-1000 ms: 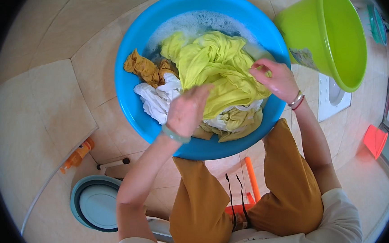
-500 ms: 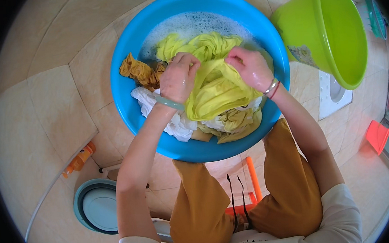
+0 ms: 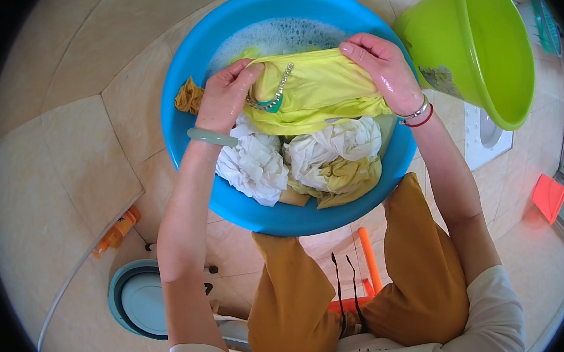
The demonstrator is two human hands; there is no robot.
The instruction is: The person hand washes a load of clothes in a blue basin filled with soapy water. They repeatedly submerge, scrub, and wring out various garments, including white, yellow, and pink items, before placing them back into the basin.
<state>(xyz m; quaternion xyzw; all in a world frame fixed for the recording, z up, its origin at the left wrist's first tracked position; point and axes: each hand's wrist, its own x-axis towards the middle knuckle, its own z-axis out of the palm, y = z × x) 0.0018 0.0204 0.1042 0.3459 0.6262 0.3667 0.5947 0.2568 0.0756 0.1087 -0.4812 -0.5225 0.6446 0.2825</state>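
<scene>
My left hand (image 3: pixel 227 95): thumb and fingers pinching upper left edge of yellow garment (image 3: pixel 328 84). My right hand (image 3: pixel 384 71): gripping its upper right edge. Garment spread between hands, beaded trim (image 3: pixel 286 81) near left one; located over far half of blue basin (image 3: pixel 272 222). In basin, near side: white cloths (image 3: pixel 251 162), olive-yellow cloth (image 3: pixel 351 181). Basin's left edge: brown cloth (image 3: pixel 189 96). Basin's far side: suds (image 3: pixel 279 35). Right of basin: green bucket (image 3: pixel 436 41). Left of basin, nearer me: orange bottle (image 3: pixel 119 230).
</scene>
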